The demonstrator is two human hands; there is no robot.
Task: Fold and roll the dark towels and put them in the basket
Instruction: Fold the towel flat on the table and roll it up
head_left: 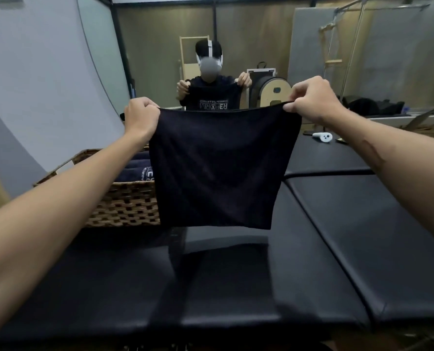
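A dark towel (pixel 221 168) hangs spread out in the air above the black padded table (pixel 363 224). My left hand (pixel 141 117) pinches its top left corner and my right hand (pixel 312 100) pinches its top right corner, both held up at the same height. The towel's lower edge hangs just above the table. Behind it on the left stands a woven basket (pixel 124 201) with rolled dark towels (pixel 137 171) inside; the hanging towel hides the basket's right part.
A mirror ahead reflects a person (pixel 211 79) holding up the towel. A white controller (pixel 323 137) and a dark phone (pixel 308 133) lie at the table's far right. A seam (pixel 325 173) splits the padded surface into sections.
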